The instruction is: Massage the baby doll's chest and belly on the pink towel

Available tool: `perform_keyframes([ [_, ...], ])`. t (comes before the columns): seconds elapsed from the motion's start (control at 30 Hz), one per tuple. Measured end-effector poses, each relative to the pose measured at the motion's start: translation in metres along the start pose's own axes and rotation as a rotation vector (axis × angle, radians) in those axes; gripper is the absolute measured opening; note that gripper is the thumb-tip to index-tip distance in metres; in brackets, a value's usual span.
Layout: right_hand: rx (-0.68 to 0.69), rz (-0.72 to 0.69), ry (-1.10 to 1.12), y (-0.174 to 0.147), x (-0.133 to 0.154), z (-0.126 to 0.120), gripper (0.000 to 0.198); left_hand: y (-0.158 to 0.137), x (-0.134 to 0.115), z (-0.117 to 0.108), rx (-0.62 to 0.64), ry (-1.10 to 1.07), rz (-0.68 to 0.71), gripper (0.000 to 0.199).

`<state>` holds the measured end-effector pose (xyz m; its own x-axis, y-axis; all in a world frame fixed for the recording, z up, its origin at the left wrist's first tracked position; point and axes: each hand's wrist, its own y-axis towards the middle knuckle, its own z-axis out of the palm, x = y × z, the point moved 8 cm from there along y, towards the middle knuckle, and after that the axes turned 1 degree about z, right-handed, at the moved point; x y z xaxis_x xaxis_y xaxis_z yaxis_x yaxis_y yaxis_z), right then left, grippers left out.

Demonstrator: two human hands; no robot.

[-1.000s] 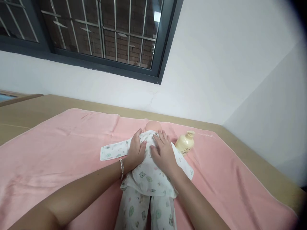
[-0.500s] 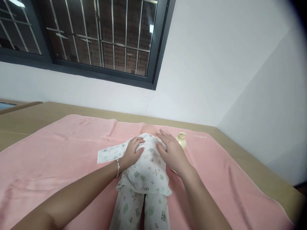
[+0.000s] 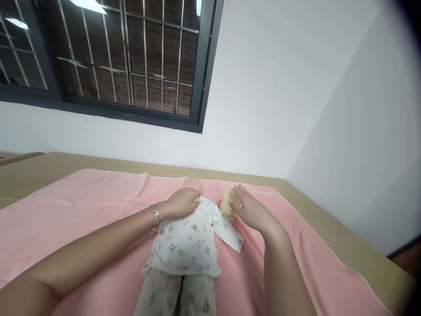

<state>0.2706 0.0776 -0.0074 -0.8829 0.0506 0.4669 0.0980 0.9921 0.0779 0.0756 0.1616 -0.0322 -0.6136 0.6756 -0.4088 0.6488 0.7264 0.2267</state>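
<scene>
A baby doll (image 3: pixel 192 186) with a bare, rounded head lies on the pink blanket in a white patterned top (image 3: pixel 186 239) and matching trousers (image 3: pixel 197 296). Flat across its upper body, near the neck, rests my left hand (image 3: pixel 182 202), with a bracelet at the wrist. My right hand (image 3: pixel 255 212), fingers spread, overlaps the pale yellow bottle (image 3: pixel 226 205) beside the doll; whether it touches the bottle I cannot tell. One sleeve (image 3: pixel 227 232) stretches out below that bottle. My left arm covers most of the other sleeve.
The pink blanket (image 3: pixel 98 197) covers much of a wooden surface (image 3: pixel 75 160). A white wall (image 3: pixel 263 87) rises behind and to the right, with a dark-framed, barred window (image 3: pixel 131 57) at upper left.
My right hand has moved off the doll's shoulder to the bottle, uncovering the right-hand sleeve. My left hand has shifted up toward the neck. The bottle now appears tilted, and the view has shifted.
</scene>
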Motion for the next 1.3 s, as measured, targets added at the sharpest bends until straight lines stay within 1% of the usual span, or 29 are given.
perform_keyframes([
  [0.07, -0.054, -0.046, 0.016, 0.011, 0.0, 0.003, 0.065, 0.017, -0.015, 0.002, -0.005, -0.278, -0.081, 0.028],
  [0.1, -0.088, -0.071, 0.023, 0.016, 0.0, 0.003, 0.063, 0.025, -0.021, 0.008, 0.019, -0.426, -0.135, 0.028],
  [0.13, -0.118, -0.092, 0.032, 0.02, -0.001, 0.004, 0.061, 0.032, -0.027, 0.017, 0.044, -0.589, -0.193, 0.026],
  [0.2, -0.14, -0.122, 0.054, 0.027, -0.002, 0.007, 0.06, 0.046, -0.035, 0.035, 0.04, -0.975, -0.308, 0.017],
  [0.3, -0.109, -0.15, 0.053, 0.033, -0.003, 0.015, 0.058, 0.058, -0.037, 0.074, 0.093, -1.506, -0.6, 0.02],
  [0.33, -0.104, -0.154, 0.036, 0.033, -0.003, 0.017, 0.057, 0.061, -0.038, 0.084, 0.103, -1.638, -0.672, 0.023],
  [0.37, -0.106, -0.155, 0.014, 0.033, -0.002, 0.017, 0.055, 0.063, -0.039, 0.091, 0.101, -1.741, -0.715, 0.026],
  [0.43, -0.127, -0.149, -0.02, 0.032, 0.0, 0.016, 0.053, 0.067, -0.04, 0.098, 0.083, -1.869, -0.73, 0.031],
  [0.5, -0.154, -0.137, -0.028, 0.03, 0.003, 0.013, 0.051, 0.066, -0.041, 0.101, 0.082, -1.932, -0.719, 0.033],
  [0.57, -0.189, -0.112, -0.038, 0.029, 0.004, 0.011, 0.05, 0.058, -0.044, 0.104, 0.125, -1.957, -0.736, 0.033],
  [0.67, -0.243, -0.072, -0.095, 0.029, 0.007, 0.012, 0.048, 0.036, -0.047, 0.106, 0.234, -1.944, -0.782, 0.035],
  [0.73, -0.269, -0.062, -0.135, 0.03, 0.008, 0.015, 0.047, 0.017, -0.046, 0.103, 0.272, -1.924, -0.792, 0.038],
  [0.87, -0.289, -0.061, -0.163, 0.031, 0.011, 0.019, 0.046, -0.018, -0.031, 0.09, 0.247, -1.885, -0.801, 0.046],
  [0.93, -0.3, -0.058, -0.158, 0.031, 0.012, 0.019, 0.045, -0.03, -0.025, 0.081, 0.247, -1.885, -0.799, 0.046],
  [1.03, -0.318, -0.038, -0.141, 0.031, 0.009, 0.018, 0.046, -0.041, -0.021, 0.062, 0.223, -1.904, -0.781, 0.044],
  [1.1, -0.304, -0.013, -0.106, 0.032, 0.004, 0.019, 0.048, -0.045, -0.019, 0.046, 0.159, -1.915, -0.752, 0.042],
  [1.2, -0.264, 0.032, -0.025, 0.031, 0.001, 0.023, 0.053, -0.052, -0.019, 0.023, 0.066, -1.925, -0.672, 0.042],
  [1.23, -0.267, 0.039, -0.005, 0.028, 0.004, 0.023, 0.056, -0.054, -0.02, 0.019, 0.052, -1.928, -0.647, 0.042],
  [1.3, -0.313, 0.011, 0.024, 0.015, 0.019, 0.021, 0.06, -0.06, -0.024, 0.015, 0.048, -1.933, -0.619, 0.042],
])
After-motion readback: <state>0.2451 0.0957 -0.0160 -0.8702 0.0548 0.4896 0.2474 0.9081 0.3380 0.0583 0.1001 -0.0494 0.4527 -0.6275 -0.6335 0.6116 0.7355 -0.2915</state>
